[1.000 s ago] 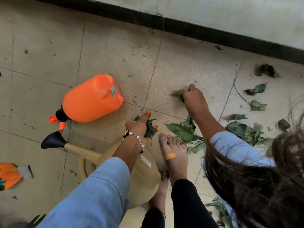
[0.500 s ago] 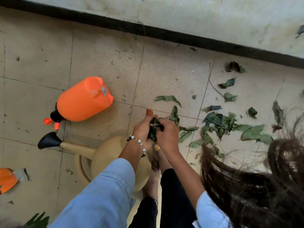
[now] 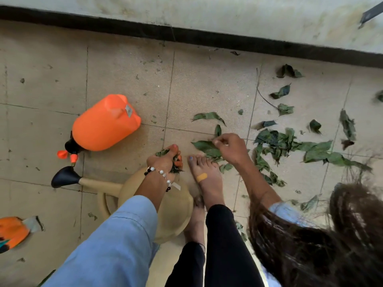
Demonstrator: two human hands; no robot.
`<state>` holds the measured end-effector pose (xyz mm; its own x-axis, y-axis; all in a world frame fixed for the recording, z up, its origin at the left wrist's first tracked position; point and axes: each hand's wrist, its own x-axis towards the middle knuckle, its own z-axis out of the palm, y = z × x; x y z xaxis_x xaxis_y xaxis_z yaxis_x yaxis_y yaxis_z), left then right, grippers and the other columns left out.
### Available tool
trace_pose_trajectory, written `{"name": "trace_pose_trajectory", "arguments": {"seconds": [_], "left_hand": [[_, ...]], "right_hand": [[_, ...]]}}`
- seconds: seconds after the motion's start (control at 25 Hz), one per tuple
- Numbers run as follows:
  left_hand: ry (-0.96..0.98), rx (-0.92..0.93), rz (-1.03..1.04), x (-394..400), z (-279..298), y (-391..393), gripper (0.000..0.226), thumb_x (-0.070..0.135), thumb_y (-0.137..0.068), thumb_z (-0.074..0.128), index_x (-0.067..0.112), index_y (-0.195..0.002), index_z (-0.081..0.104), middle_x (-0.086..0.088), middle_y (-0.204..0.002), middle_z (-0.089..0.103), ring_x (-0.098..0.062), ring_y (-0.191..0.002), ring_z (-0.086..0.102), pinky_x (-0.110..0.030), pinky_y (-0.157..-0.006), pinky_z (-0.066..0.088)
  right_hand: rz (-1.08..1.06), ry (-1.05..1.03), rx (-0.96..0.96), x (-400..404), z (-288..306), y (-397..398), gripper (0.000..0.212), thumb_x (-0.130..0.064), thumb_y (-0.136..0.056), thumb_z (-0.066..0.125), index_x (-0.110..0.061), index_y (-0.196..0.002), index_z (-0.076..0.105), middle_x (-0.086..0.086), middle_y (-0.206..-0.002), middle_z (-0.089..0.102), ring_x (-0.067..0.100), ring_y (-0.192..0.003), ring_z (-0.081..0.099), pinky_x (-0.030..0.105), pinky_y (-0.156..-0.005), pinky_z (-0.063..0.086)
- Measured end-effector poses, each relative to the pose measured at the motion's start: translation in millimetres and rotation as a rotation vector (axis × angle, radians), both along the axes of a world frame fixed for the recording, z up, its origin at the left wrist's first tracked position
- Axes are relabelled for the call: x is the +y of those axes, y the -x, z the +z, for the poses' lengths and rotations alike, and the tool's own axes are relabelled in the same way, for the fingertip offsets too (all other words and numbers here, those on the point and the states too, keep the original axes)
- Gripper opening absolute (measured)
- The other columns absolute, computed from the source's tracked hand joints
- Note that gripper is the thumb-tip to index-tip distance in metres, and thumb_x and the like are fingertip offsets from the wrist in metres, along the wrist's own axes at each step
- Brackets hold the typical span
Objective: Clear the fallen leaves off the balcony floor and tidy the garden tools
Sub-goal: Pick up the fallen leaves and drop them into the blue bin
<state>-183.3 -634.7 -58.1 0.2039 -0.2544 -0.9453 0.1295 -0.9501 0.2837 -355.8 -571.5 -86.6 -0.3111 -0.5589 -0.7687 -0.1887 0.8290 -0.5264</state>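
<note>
A bunch of green leaves (image 3: 173,160) is gripped in the left hand (image 3: 164,160), whose fingers are curled tightly round it just above the beige watering can (image 3: 172,208). A beaded bracelet (image 3: 160,172) is worn on that wrist. The right hand (image 3: 232,149) is lowered over a large leaf (image 3: 205,147) beside the bare foot (image 3: 204,172); its fingers are bent with the tips drawn together at the leaf's edge, though whether the leaf is actually pinched cannot be told. Most of the fallen leaves are seen scattered on the tiled floor (image 3: 128,71) to the right, the thickest pile (image 3: 275,141) lying just beyond the right hand, with single leaves spread towards the wall (image 3: 207,11). An orange spray bottle (image 3: 105,123) is laid on its side to the left (its nozzle pointing at the watering can's black spout (image 3: 64,177)). An orange glove (image 3: 12,230) is partly caught at the left edge.
</note>
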Motion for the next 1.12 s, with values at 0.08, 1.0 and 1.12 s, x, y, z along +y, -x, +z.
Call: {"name": "trace_pose_trajectory", "arguments": {"seconds": [0.08, 1.0, 1.12], "left_hand": [[0.030, 0.002, -0.035, -1, -3, -3, 0.019, 0.003, -0.088, 0.066, 0.000, -0.070, 0.060, -0.006, -0.052, 0.058, -0.012, -0.037, 0.047, -0.014, -0.035, 0.031], [0.024, -0.079, -0.151, -12, -37, 3, 0.010, 0.004, -0.083, 0.073, -0.003, -0.082, 0.066, -0.016, -0.071, 0.062, -0.018, -0.044, 0.050, -0.017, -0.038, 0.035], [0.047, -0.122, -0.185, -1, -18, 13, 0.028, 0.018, -0.077, 0.080, -0.005, -0.086, 0.067, -0.022, -0.084, 0.067, -0.021, -0.054, 0.055, -0.022, -0.048, 0.041]], "right_hand": [[0.462, -0.169, 0.251, 3, -29, -1, 0.019, -0.029, -0.088, 0.061, -0.028, -0.106, 0.069, 0.014, -0.146, 0.034, 0.034, -0.135, 0.026, 0.040, -0.104, 0.029], [0.294, 0.160, 0.367, -39, -74, 16, 0.021, -0.015, -0.082, 0.071, -0.007, -0.100, 0.073, 0.014, -0.098, 0.062, 0.029, -0.095, 0.058, 0.025, -0.075, 0.035], [-0.147, 0.188, 0.137, -22, -16, 4, 0.028, -0.019, -0.074, 0.079, -0.011, -0.100, 0.074, 0.001, -0.109, 0.055, 0.017, -0.104, 0.051, 0.023, -0.093, 0.039]]}}
